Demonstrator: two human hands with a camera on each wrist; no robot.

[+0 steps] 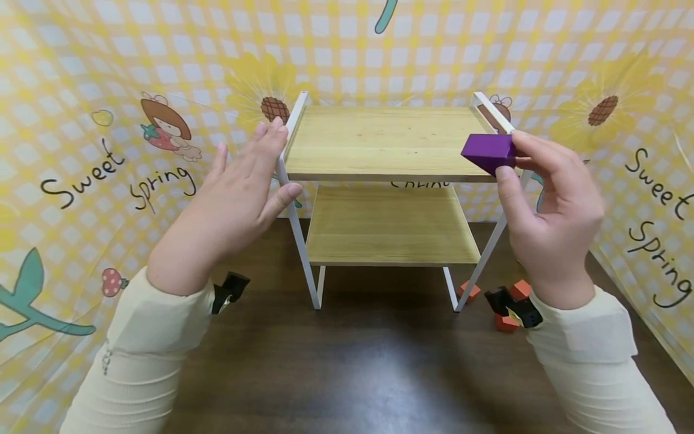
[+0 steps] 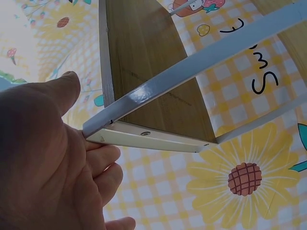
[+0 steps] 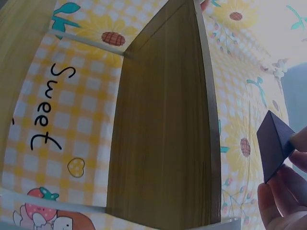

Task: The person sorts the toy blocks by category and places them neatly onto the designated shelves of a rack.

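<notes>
Between thumb and fingers, my right hand (image 1: 561, 199) pinches a purple triangular block (image 1: 490, 150), held up over the right front corner of a two-tier shelf (image 1: 379, 141). In the right wrist view the same block (image 3: 273, 146) shows its triangular end, apart from the shelf board. My left hand (image 1: 233, 187) lies with fingers extended along the shelf's left white side frame. From below, in the left wrist view, the left hand (image 2: 62, 158) is against the corner of that white metal frame (image 2: 148, 91); some of its fingers are hidden behind it.
Below the top board is a second wooden board (image 1: 390, 229). Several orange blocks (image 1: 506, 323) lie on the dark wooden floor (image 1: 336, 374) by the shelf's right leg. A yellow checked cloth (image 1: 379, 54) with flowers hangs behind and on both sides.
</notes>
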